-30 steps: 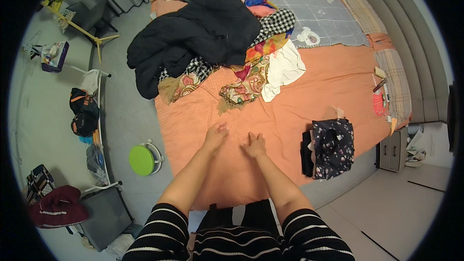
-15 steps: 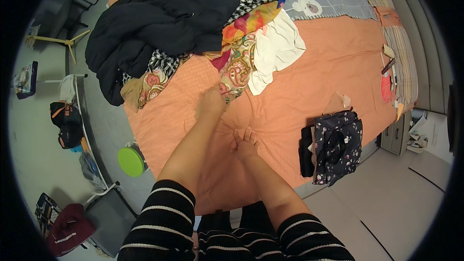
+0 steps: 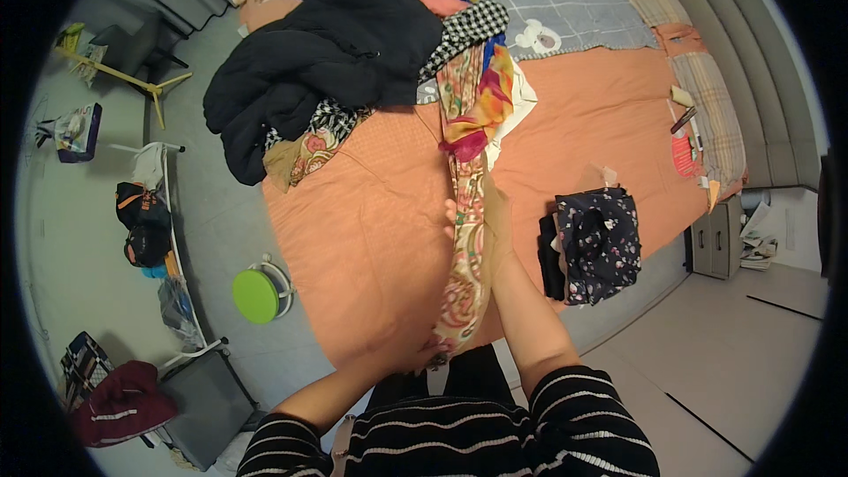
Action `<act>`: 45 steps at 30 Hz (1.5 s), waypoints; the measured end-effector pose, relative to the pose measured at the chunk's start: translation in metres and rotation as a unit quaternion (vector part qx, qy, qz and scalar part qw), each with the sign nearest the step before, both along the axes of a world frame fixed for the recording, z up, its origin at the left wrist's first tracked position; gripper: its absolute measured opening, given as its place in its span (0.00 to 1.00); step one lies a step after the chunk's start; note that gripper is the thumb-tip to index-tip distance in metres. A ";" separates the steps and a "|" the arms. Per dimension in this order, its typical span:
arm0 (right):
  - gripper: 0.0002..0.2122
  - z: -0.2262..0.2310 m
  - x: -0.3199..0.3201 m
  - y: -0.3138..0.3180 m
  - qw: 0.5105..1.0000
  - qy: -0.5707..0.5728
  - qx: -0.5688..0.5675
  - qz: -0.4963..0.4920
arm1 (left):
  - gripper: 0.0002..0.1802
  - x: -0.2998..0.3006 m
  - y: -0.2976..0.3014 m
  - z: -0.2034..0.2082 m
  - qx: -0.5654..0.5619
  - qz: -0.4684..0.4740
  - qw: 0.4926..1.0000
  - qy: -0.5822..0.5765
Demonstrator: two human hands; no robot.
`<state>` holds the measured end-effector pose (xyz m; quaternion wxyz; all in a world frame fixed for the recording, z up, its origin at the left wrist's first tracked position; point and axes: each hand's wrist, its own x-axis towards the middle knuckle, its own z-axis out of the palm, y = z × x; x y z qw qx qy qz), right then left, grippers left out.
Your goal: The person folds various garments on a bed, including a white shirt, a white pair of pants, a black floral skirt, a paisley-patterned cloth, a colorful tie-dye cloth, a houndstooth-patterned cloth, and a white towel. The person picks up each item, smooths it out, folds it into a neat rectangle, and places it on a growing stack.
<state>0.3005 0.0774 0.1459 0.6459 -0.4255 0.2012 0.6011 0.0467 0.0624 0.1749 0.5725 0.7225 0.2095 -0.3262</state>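
Observation:
A long paisley-patterned scarf (image 3: 466,278), beige with pink and green, stretches from the clothes pile toward my body. Its near end is gripped in my left hand (image 3: 408,357), low by my waist at the bed's near edge. Farther along, my right hand (image 3: 498,228) is closed around the cloth from the right, with its fingertips showing on the left side. A red, yellow and orange cloth (image 3: 482,115) lies over the scarf's far part. Beside that, a white garment (image 3: 519,110) is partly covered.
On the orange bedsheet (image 3: 353,238), a black puffy jacket (image 3: 327,44) and houndstooth cloth (image 3: 465,31) lie at the far left. Folded dark floral clothing (image 3: 601,247) sits at right. A green-topped stool (image 3: 256,295) stands left of the bed, near a white rack (image 3: 181,296).
My left hand has drawn the scarf's end back toward my waist, pulling it out long. My right hand has left the sheet and taken hold of the scarf. The colourful cloth has shifted over the white garment.

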 end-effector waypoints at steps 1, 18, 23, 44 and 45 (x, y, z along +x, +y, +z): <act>0.16 -0.013 -0.004 -0.013 0.999 -0.030 0.037 0.009 | 0.21 -0.012 0.003 0.015 -0.023 -0.066 0.996 0.063; 0.15 0.203 -0.148 -0.125 0.295 -0.625 0.068 0.720 | 0.18 -0.018 0.086 0.069 -0.496 0.434 0.692 -0.294; 0.19 0.130 -0.072 -0.133 0.879 -0.320 0.087 0.342 | 0.18 -0.040 0.005 0.188 -0.116 0.344 0.878 -0.312; 0.13 0.234 -0.173 -0.079 0.533 -0.195 0.396 0.722 | 0.22 -0.138 0.001 0.205 -0.335 0.646 0.475 -0.494; 0.14 0.229 -0.165 -0.075 0.565 -0.212 0.384 0.699 | 0.19 -0.139 0.003 0.237 -0.268 0.647 0.469 -0.539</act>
